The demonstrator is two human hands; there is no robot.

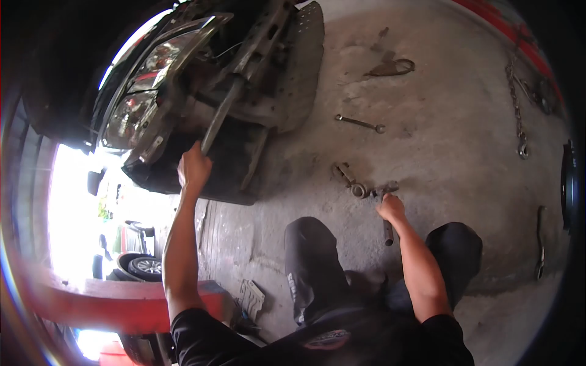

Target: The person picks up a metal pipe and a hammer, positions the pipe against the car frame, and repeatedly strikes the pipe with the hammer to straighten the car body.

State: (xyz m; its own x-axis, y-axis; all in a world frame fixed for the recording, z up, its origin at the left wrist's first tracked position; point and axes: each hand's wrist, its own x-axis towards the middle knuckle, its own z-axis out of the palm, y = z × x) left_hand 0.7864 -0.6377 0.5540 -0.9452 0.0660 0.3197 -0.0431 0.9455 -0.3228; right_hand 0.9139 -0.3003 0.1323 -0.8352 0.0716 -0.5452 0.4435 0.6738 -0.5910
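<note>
My left hand is wrapped round the lower end of a long metal bar, which reaches up into the front of a car with its bumper off. Lower right, my right hand is closed round the handle of a hammer-like tool just above the floor; its head is partly hidden by my fingers. Beside that hand lies a metal clamp or hook piece. The car's headlight is left of the bar.
On the concrete floor lie a wrench, a looped metal piece, a chain and a bent bar. A red beam crosses the lower left. A perforated metal panel stands by the car.
</note>
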